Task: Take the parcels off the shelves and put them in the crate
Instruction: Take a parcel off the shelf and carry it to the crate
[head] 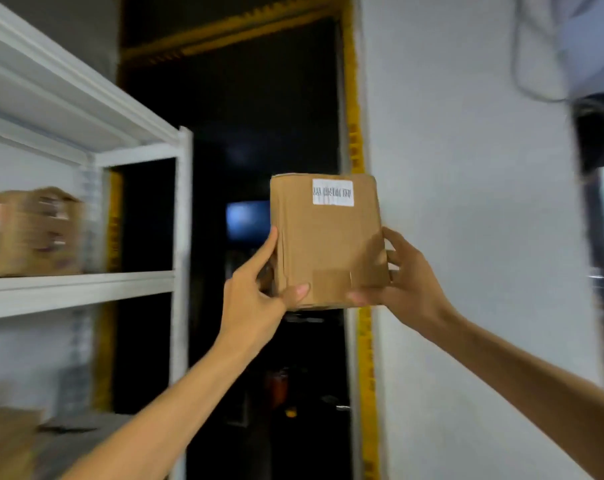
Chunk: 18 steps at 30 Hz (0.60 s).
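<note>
Grips a brown cardboard parcel [328,244] by its 2 sides: left hand [255,292] curled round the lower left edge, thumb pressed on the front face near the bottom, forefinger reaching up the left side; right hand [407,282] clamped on the lower right edge, thumb at the bottom corner, fingers laid up the right side. Holds the parcel upright in the air, right of the white rack post [183,220], clear of it and touching no shelf. Bears a white label [333,192] with dark print high on the front face, too blurred to read, and a patch of brown tape near the bottom. Left of the post: 3 white shelf levels, the top shelf [51,98] seen from below, the middle shelf [75,292] carrying 1 shelved parcel [34,233], blurred, standing well left of the post; far down and left of the post, on the lowest level, more brown cardboard [6,438], also blurred. Right of the post and behind the held parcel: a dark doorway [245,116] with a small blue-lit screen [246,218] deep inside. Further right of the post, past the doorway: a yellow tape strip [357,150] running up the door edge, then a white wall [466,202] with a grey cable [522,64] looping near the top.
</note>
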{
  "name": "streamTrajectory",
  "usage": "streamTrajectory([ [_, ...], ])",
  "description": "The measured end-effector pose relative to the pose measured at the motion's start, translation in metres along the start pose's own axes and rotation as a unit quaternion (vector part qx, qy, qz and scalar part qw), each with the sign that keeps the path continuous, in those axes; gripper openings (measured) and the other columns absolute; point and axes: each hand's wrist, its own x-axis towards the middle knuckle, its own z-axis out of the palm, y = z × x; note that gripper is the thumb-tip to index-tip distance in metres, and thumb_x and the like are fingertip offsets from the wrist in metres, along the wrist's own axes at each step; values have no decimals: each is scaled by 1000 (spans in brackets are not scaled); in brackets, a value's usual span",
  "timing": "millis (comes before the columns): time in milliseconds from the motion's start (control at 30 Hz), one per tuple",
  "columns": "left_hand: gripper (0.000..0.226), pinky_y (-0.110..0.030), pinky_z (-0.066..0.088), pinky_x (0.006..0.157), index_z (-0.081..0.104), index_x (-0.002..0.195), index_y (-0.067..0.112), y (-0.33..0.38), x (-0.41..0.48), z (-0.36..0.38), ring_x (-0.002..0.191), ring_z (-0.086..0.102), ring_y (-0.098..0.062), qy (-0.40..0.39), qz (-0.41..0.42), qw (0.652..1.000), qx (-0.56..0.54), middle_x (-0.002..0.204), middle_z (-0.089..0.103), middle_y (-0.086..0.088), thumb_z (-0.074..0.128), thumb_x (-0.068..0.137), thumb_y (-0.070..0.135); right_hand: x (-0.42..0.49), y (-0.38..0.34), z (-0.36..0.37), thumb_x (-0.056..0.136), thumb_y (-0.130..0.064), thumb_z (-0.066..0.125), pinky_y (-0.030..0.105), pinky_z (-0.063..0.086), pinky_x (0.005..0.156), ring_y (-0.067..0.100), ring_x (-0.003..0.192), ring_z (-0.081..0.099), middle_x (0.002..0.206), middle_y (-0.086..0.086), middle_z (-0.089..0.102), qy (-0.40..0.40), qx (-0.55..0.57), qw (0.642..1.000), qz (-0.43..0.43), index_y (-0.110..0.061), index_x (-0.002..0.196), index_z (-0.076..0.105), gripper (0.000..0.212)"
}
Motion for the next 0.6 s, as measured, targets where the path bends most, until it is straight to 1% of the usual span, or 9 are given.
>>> streamTrajectory([
  [67,93,-10,47,90,39,146,26,-8,-4,56,106,55,16,-31,-7,999,-41,120,56,29,83,68,1,-21,18,-48,54,-3,92,42,60,76,25,102,65,118,2,63,42,-38,998,31,-25,139,40,102],
  [133,93,-7,46,89,39,145,31,-11,-11,114,111,54,11,-59,-15,995,-83,131,55,18,84,68,3,-44,34,-97,49,-6,94,46,59,79,26,100,66,118,1,63,82,-86,991,65,-29,139,39,109],
  [200,94,-7,45,91,39,145,37,-8,-18,172,120,51,3,-89,-25,988,-122,138,49,17,85,69,8,-70,45,-146,41,-16,95,43,58,81,19,97,67,109,-11,65,124,-131,979,92,-41,136,39,113],
  [267,94,-15,46,98,39,144,36,2,-30,230,120,52,1,-123,-24,979,-160,134,50,20,86,68,10,-99,50,-197,35,-27,94,39,58,80,10,91,68,98,-20,66,162,-184,962,118,-45,134,41,113],
  [333,95,-15,46,97,40,144,34,15,-47,284,114,54,5,-149,-24,969,-195,133,52,18,87,65,9,-130,50,-244,43,-15,95,44,59,80,6,86,68,93,-21,69,192,-237,943,132,-55,122,47,101],
  [433,98,-12,48,91,39,144,37,36,-80,351,112,57,-1,-200,-45,945,-256,132,49,20,88,63,12,-179,41,-298,50,-3,92,47,58,80,8,90,67,97,-26,67,228,-305,909,166,-68,105,45,97],
  [467,98,-11,48,91,37,144,38,41,-91,370,114,57,-4,-219,-50,936,-272,131,48,21,88,64,13,-195,38,-311,52,-4,92,45,58,81,9,93,66,98,-23,67,239,-320,898,182,-66,110,44,97],
  [533,98,-7,46,89,35,145,37,50,-109,401,120,55,-9,-258,-54,918,-298,132,46,20,87,66,12,-223,32,-330,53,-8,93,40,58,82,10,96,65,102,-16,67,261,-346,876,211,-46,132,42,101],
  [600,97,-10,47,91,34,146,35,57,-122,426,122,54,-12,-292,-55,898,-326,134,43,18,85,67,8,-245,27,-342,53,-9,93,32,58,78,10,95,65,103,-13,66,278,-378,854,226,-33,139,39,104],
])
